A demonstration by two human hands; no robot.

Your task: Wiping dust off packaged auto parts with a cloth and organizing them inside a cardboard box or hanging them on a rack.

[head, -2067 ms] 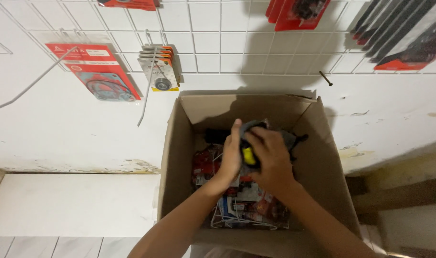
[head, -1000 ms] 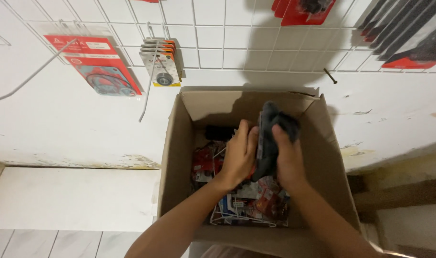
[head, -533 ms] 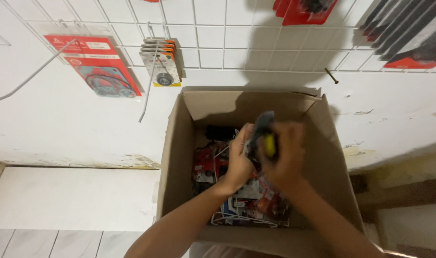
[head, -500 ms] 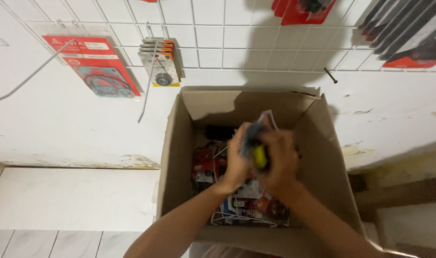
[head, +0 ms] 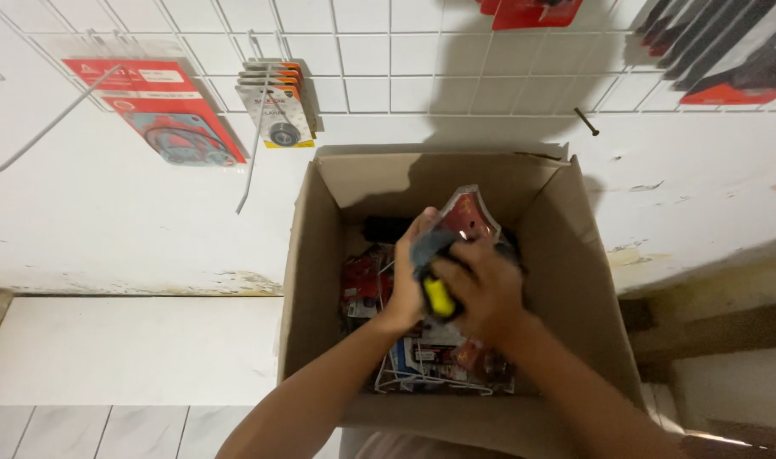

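Observation:
Both my hands are inside an open cardboard box that stands against a white wall. My left hand and my right hand together grip a packaged item: a clear blister pack with a red card, holding a dark tool with a yellow part. The pack tilts up above the box's contents. Below my hands lie more red and clear packets and a white wire rack piece.
A white wire grid covers the wall above. Red carded packs and smaller orange-topped packs hang on it at left, with dark packaged tools at upper right. A long bare hook sticks out. White tiled floor lies at left.
My hands have turned the packaged item over inside the box. Its red card and clear front now tilt up, where earlier its dark side showed.

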